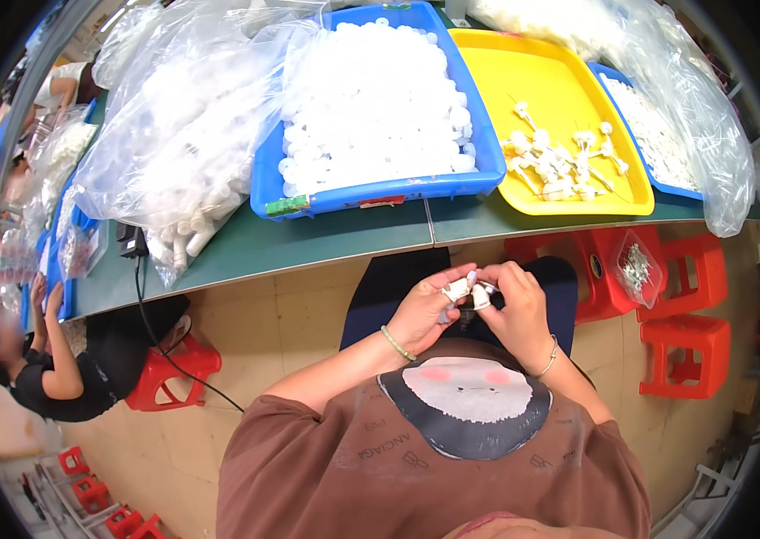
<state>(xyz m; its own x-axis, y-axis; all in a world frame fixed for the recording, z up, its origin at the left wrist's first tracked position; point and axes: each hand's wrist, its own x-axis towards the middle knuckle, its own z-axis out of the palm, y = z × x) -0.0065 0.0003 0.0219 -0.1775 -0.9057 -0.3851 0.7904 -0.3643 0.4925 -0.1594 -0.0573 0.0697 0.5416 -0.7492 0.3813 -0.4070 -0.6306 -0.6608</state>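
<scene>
Over my lap, just off the table's front edge, both my hands are close together. My left hand pinches a small white plastic part between its fingertips. Beside it my right hand has its fingers closed on another small white plastic piece. The two pieces sit very near each other; whether they touch I cannot tell. Pale coverings seem to be on some of my left fingertips. Ahead of my hands stands a blue bin heaped with white round plastic parts.
On the green table, a clear bag of white parts lies left. A yellow tray with white-headed metal pins stands right, beside a smaller blue tray. Red stools stand at right, one bearing a clear box. A co-worker sits left.
</scene>
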